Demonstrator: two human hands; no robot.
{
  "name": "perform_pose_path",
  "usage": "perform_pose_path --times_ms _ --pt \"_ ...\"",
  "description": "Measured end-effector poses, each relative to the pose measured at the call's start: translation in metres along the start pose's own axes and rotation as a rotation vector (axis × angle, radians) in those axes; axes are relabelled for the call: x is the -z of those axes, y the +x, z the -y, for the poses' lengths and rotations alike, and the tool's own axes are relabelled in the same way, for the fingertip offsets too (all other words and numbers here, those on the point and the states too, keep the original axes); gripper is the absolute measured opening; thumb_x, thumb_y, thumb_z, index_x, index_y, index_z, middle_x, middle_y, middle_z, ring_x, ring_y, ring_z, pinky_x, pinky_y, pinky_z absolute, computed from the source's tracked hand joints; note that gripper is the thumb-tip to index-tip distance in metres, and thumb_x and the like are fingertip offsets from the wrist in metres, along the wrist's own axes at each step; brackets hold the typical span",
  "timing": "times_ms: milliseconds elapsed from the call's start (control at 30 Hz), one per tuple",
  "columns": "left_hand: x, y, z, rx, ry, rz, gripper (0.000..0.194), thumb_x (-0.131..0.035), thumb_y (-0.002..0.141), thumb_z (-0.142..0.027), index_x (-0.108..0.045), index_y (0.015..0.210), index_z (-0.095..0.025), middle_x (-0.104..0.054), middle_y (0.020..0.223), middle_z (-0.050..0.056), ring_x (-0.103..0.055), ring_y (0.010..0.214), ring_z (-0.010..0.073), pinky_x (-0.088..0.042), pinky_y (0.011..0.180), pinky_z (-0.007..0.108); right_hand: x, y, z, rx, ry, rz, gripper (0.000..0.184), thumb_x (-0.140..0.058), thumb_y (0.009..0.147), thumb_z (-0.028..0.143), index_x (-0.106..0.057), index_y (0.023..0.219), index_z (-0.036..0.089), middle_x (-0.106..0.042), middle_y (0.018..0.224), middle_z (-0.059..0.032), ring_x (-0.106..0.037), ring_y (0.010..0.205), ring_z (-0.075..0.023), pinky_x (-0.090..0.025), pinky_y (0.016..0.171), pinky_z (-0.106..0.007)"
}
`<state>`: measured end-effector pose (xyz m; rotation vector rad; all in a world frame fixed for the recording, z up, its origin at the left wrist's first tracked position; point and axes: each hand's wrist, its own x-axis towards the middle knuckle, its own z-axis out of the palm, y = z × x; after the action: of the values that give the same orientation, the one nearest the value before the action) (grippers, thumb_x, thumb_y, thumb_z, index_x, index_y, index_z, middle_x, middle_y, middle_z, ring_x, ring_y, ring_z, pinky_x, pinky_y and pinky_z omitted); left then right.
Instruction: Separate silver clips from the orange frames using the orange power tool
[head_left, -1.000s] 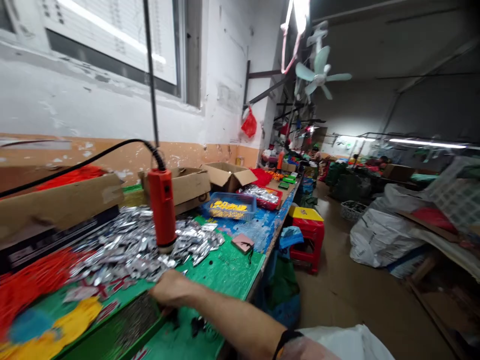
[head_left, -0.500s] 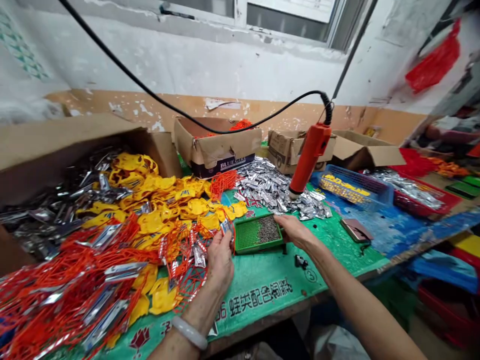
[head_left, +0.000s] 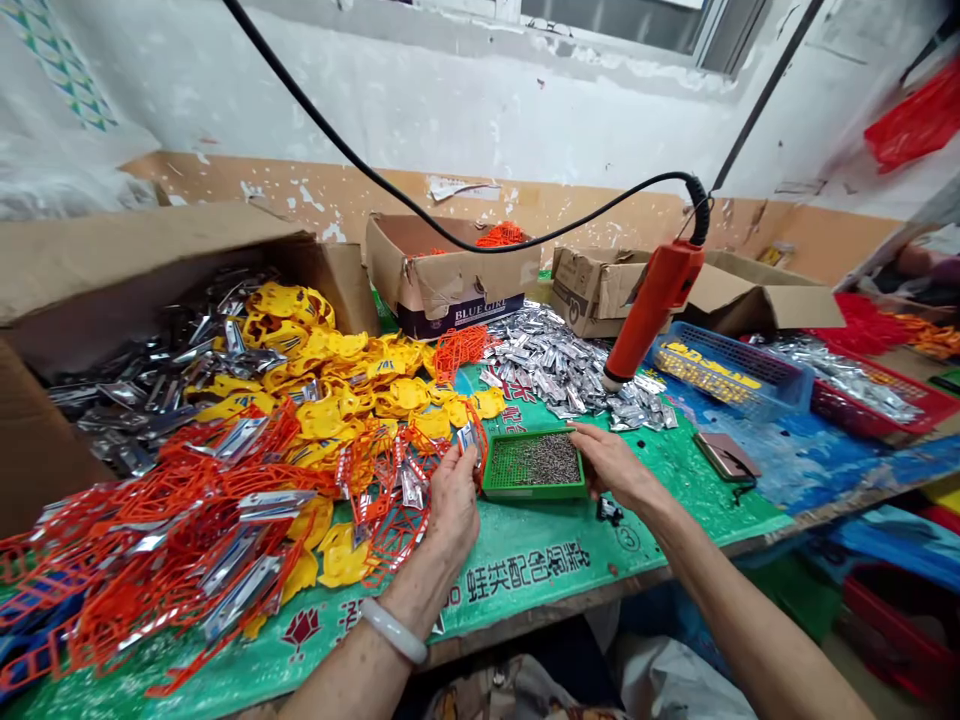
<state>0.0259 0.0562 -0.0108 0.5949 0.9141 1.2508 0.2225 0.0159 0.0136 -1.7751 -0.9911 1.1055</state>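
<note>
Here, at my twelve on the desk [head_left: 510, 545], my right hand [head_left: 611, 468] grips the tray [head_left: 536, 492] at three o'clock; my left hand [head_left: 454, 505], at its eight, pinches a silver piece [head_left: 466, 438]. An uneven tug could tip the tray, spilling loose bits [head_left: 551, 462].

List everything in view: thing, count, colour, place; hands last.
Tray: 1, green, between hands
Bits: many, grey, in tray
Strips: many, silver, behind tray
Shells: many, yellow, left
Frames: many, orange, left
Boxes: 4, brown, along back
Driver: 1, orange, over strips
Cable: 1, black, above
Basket: 1, blue, right
Bin: 1, red, far right
Case: 1, brownish, right
Bag: 1, red, upper right
Bracelet: 1, white, left wrist
Left hand: 1, left of tray
Right hand: 1, on tray's right end
</note>
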Motion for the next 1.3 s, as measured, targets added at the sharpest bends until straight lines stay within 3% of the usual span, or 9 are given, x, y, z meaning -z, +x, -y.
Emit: perform_pose_path --times_ms 333,700,1300 --pt "-0.001 -0.003 -0.001 0.066 -0.013 -0.014 0.029 -0.073 0.058 -0.03 -0.065 0.081 -0.015 -0.07 0.069 0.0 -0.061 0.062 0.0145 -0.04 0.058 0.023 0.006 -0.012 -0.014 -0.073 0.055 0.021 0.038 -0.047 0.08 0.04 -0.056 0.111 0.019 -0.046 0.036 0.0075 -0.046 0.027 -0.0116 -0.036 0.025 -0.018" --pt "-0.006 0.001 0.005 0.059 -0.105 -0.011 0.031 -0.074 0.059 -0.031 -0.065 0.084 -0.016 -0.072 0.085 0.002 -0.064 0.086 0.0195 -0.045 0.08 0.031 0.008 -0.022 -0.025 -0.124 0.112 0.001 0.034 -0.051 0.079 0.038 -0.054 0.107 0.018 -0.049 0.039 0.007 -0.05 0.029 -0.0128 -0.04 0.024 -0.019" --pt "-0.007 -0.004 0.013 0.097 -0.101 0.034 0.026 -0.074 0.06 -0.029 -0.064 0.081 -0.017 -0.07 0.08 0.002 -0.063 0.08 0.0168 -0.044 0.081 0.031 0.017 -0.034 -0.024 -0.096 0.145 -0.025 0.022 -0.055 0.076 0.04 -0.049 0.081 0.02 -0.047 0.042 0.009 -0.05 0.029 -0.0102 -0.036 0.024 -0.017"
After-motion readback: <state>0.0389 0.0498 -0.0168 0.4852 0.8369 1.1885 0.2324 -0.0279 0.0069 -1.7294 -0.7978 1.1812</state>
